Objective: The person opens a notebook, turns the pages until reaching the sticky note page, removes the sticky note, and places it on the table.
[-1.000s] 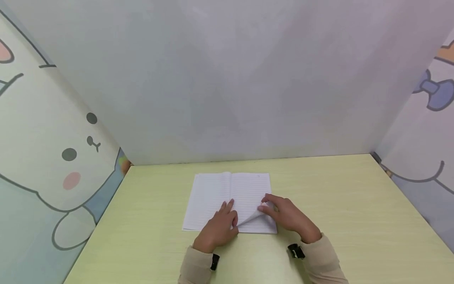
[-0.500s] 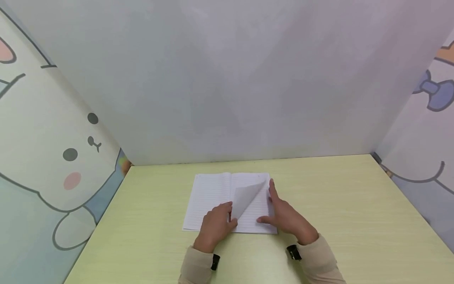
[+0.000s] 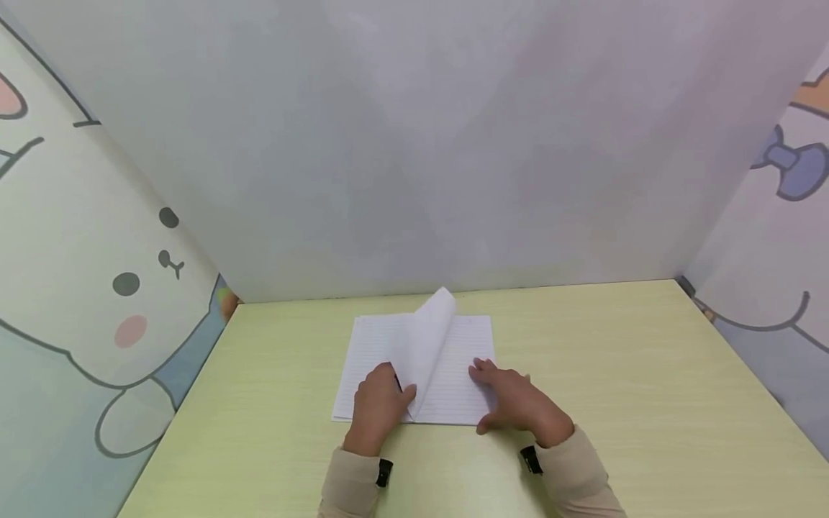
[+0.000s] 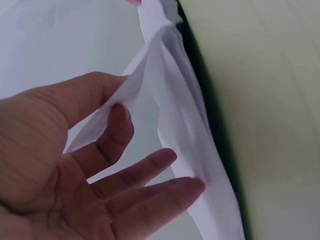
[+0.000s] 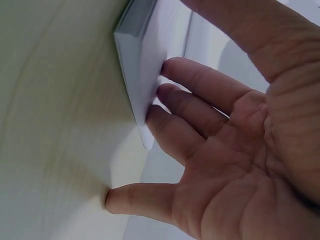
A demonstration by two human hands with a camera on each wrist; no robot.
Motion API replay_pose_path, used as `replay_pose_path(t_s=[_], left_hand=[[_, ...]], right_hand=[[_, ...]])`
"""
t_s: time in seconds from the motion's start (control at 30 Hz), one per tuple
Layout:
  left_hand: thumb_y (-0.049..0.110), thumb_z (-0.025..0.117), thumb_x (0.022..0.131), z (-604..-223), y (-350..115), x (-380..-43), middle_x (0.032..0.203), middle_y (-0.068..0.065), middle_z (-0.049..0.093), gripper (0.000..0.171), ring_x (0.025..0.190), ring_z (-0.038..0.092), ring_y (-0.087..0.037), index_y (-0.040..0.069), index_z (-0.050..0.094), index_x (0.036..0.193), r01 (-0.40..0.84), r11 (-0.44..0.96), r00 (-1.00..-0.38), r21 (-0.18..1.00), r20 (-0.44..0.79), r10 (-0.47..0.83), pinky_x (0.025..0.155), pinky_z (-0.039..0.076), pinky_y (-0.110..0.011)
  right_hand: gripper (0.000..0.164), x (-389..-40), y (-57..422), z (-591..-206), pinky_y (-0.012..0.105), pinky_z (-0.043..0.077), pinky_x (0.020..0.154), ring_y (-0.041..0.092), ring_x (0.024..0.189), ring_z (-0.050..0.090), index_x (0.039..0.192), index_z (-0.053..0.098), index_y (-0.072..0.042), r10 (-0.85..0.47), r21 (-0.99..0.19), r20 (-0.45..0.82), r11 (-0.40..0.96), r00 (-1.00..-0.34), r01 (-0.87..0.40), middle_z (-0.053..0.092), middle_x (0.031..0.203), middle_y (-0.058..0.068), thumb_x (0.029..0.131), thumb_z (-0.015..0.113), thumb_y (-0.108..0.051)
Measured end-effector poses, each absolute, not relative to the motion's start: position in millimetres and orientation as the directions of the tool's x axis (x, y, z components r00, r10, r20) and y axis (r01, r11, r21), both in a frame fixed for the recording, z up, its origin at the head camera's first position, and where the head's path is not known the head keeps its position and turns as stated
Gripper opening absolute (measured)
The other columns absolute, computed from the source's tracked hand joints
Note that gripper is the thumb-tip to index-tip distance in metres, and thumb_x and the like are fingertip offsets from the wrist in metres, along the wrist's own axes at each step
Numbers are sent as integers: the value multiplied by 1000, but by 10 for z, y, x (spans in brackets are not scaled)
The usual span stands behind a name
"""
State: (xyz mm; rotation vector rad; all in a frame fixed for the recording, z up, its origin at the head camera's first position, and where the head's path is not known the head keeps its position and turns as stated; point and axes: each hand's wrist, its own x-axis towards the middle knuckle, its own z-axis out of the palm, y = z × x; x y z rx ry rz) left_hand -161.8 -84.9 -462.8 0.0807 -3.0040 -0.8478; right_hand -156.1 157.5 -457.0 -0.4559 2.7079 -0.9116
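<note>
An open notebook (image 3: 471,338) with white lined pages lies on the table in the head view. One page (image 3: 429,331) stands raised and curled over the middle fold. Its lower part is pinched between the thumb and index finger of my left hand (image 3: 378,403); the left wrist view shows that pinch on the page (image 4: 150,62), the other fingers spread against the leaves below. My right hand (image 3: 518,403) rests at the notebook's lower right. In the right wrist view, several fingertips touch the notebook (image 5: 137,65), while one outstretched finger meets the tabletop.
The pale yellow-green table (image 3: 615,360) extends to both sides of the notebook. A grey-white wall (image 3: 414,158) rises at its back edge. Side panels with cartoon animals (image 3: 84,252) border it. Beige sleeves and black wrist straps are on both arms.
The page lifted at its lower right corner by my right hand has swung left and up. My left hand has taken hold of it. My right hand has let go and settled on the right page.
</note>
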Motion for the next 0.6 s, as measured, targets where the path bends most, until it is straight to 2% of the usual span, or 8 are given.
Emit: replay_pose_path(t_s=[0.07, 0.17, 0.3, 0.37, 0.47, 0.6], left_hand=[[28, 79, 82, -4632, -919, -1641, 77, -12, 64, 35, 70, 66, -31, 0, 61, 92, -97, 862, -994, 498, -2, -111, 60, 51, -46], [32, 76, 84, -4639, -1052, -1677, 97, -22, 71, 52, 88, 70, -43, -8, 61, 114, -174, 863, -982, 475, -20, -187, 74, 54, -56], [32, 70, 88, -4616, -1247, -1703, 127, -28, 66, 64, 108, 66, -51, -8, 54, 135, -227, 847, -971, 481, -48, -233, 88, 51, -63], [31, 67, 90, -4593, -1340, -1698, 135, -27, 62, 62, 113, 63, -52, -6, 53, 137, -237, 840, -969, 488, -58, -240, 90, 49, -66], [29, 65, 90, -4561, -1451, -1680, 139, -25, 60, 57, 116, 63, -50, -4, 56, 135, -246, 834, -968, 495, -75, -240, 90, 47, -67], [25, 67, 87, -4527, -1536, -1657, 132, -26, 64, 51, 103, 67, -42, -5, 61, 127, -244, 827, -970, 506, -104, -222, 84, 48, -63]], right_hand=[[94, -1560, 1571, -4566, 87, 18, 103, 44, 147, 38, 143, 52, 1, -371, -625, -137, 752, -919, -210, 43, 158, 20, 61, 95, -14], [95, -1560, 1569, -4567, 87, 17, 103, 45, 147, 38, 143, 52, 2, -373, -632, -141, 746, -917, -207, 42, 158, 21, 60, 95, -13], [94, -1560, 1570, -4565, 88, 17, 102, 45, 147, 38, 143, 52, 2, -374, -633, -140, 746, -917, -207, 42, 158, 21, 60, 95, -12], [94, -1561, 1570, -4564, 88, 17, 102, 45, 147, 38, 143, 52, 2, -374, -632, -140, 747, -917, -208, 42, 158, 21, 60, 95, -12], [95, -1564, 1573, -4564, 88, 17, 102, 44, 147, 38, 143, 52, 2, -374, -634, -141, 745, -917, -206, 42, 158, 21, 60, 95, -12], [95, -1563, 1583, -4570, 87, 17, 103, 44, 148, 37, 144, 51, 2, -374, -635, -145, 745, -916, -203, 41, 159, 20, 60, 95, -12]])
